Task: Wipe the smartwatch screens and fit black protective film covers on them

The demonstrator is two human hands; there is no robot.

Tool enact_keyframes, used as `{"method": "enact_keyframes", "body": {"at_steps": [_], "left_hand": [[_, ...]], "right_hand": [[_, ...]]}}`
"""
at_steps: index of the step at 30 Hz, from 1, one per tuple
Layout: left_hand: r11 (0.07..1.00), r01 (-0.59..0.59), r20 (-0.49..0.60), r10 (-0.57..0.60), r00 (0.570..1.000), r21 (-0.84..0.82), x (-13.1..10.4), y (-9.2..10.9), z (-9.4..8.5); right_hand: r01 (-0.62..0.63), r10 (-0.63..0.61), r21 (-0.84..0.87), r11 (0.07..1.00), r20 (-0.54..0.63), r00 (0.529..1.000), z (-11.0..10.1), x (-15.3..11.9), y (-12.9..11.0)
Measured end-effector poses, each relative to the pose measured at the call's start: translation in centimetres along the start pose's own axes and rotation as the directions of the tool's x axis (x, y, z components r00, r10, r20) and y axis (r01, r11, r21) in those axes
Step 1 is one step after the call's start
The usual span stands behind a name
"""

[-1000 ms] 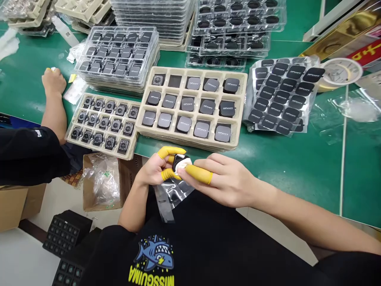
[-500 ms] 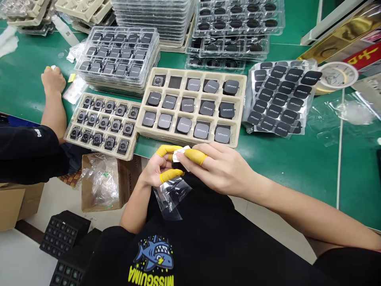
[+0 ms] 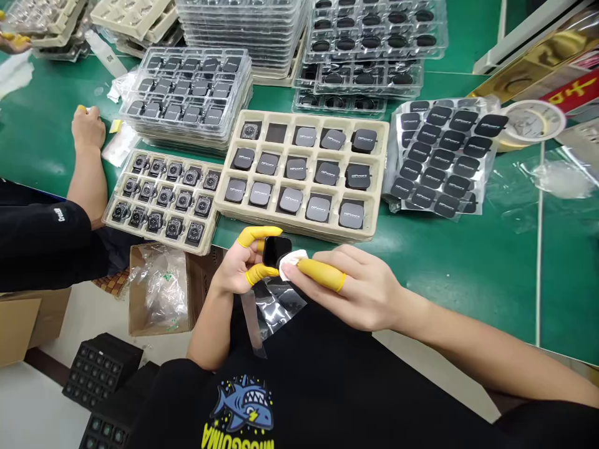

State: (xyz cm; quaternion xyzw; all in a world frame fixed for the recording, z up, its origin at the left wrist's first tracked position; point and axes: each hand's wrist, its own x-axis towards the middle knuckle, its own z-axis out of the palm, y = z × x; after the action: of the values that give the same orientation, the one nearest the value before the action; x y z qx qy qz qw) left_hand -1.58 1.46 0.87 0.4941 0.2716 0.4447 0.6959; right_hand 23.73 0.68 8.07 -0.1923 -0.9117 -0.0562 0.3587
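Yellow finger cots cover some fingers of both hands. My left hand [image 3: 238,265] grips a small black watch body [image 3: 276,249] by its edges, its dark glossy face showing. A white cloth [image 3: 292,262] is pinched in my right hand [image 3: 355,284], at the right edge of the watch. Below the watch hangs a clear plastic film [image 3: 278,312]; what holds it is hidden. Just beyond my hands lies a beige tray [image 3: 299,229] of dark square pieces, one compartment without a piece. Left of it is a smaller beige tray [image 3: 159,240] holding watch bodies.
Clear trays [image 3: 187,93] are stacked behind, with more clear trays [image 3: 365,68] at the back. Black label sheets [image 3: 440,156] and a tape roll [image 3: 533,121] lie right. A co-worker's hand [image 3: 88,128] rests on the table at left; another person's fingers [image 3: 14,42] show top left.
My right hand and the cloth have shifted right and down, uncovering the watch face. The plastic film has swung slightly right. Another person's fingers have appeared at the top left.
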Motion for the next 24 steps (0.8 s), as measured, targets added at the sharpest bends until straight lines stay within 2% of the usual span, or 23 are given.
{"method": "enact_keyframes", "body": {"at_steps": [5,7,10,13,15,20,22,24], "left_hand": [[0.998,0.065,0.036,-0.065,0.997,0.01,-0.1,0.0,0.2],[0.999,0.039,0.02,-0.039,0.999,-0.003,0.0,-0.1,0.3],[0.997,-0.067,-0.023,0.066,0.998,-0.029,0.1,-0.2,0.3],[0.997,-0.075,-0.053,0.075,0.996,0.003,0.1,-0.2,0.1],[0.998,-0.059,-0.059,0.061,0.996,0.019,0.1,0.0,0.0],[0.999,-0.023,-0.025,0.024,0.999,0.026,0.2,0.2,0.3],[0.999,-0.046,-0.002,0.046,0.999,0.018,0.2,0.3,0.5],[0.996,-0.094,0.002,0.093,0.996,0.007,0.2,0.4,0.6]], "right_hand": [[0.032,-0.029,-0.051,0.998,0.057,0.998,0.2,1.1,0.6],[0.018,-0.01,-0.122,0.992,0.061,0.998,0.5,1.3,1.4],[-0.086,0.09,-0.238,0.967,0.005,0.996,1.2,0.9,2.5],[-0.198,0.177,-0.183,0.963,-0.124,0.976,1.2,0.1,2.6],[-0.174,0.156,-0.101,0.98,-0.163,0.974,0.8,-0.2,2.0],[0.022,-0.022,-0.006,1.0,-0.042,0.999,0.8,0.3,0.9],[0.007,-0.009,-0.04,0.999,-0.057,0.998,1.5,0.4,1.5],[-0.059,0.052,-0.113,0.992,-0.063,0.997,2.2,0.1,2.5]]}}
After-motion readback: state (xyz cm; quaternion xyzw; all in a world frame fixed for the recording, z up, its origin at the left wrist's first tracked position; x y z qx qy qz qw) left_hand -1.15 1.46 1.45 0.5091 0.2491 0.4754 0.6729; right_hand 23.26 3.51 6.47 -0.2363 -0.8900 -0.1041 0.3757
